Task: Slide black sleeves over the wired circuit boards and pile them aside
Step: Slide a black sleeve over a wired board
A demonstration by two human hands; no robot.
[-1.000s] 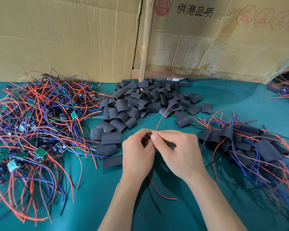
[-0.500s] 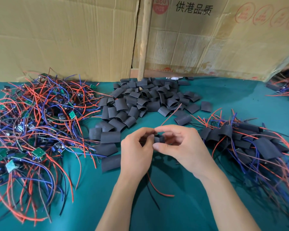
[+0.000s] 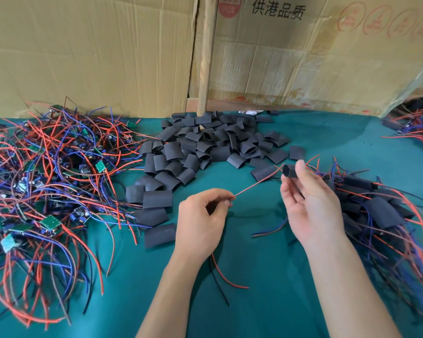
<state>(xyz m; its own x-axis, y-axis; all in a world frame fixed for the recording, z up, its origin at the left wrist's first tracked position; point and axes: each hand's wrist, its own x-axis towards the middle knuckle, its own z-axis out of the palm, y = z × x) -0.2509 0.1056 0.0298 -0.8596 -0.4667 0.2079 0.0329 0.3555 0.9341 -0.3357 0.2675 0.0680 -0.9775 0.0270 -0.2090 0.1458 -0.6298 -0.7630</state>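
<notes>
The right hand pinches a black sleeve at its fingertips, the open mouth facing left toward the left hand. The left hand pinches a red wire that runs up and right to the sleeve, so its line is roughly the sleeve's axis. The sleeved pile lies just right of the right hand, the nearer one.

Between my right fingertips sits a short black sleeve, open end facing left. A thin red wire runs taut from its mouth down to my left fingertips; the board itself is hidden from me. More wires hang below my left palm.
</notes>
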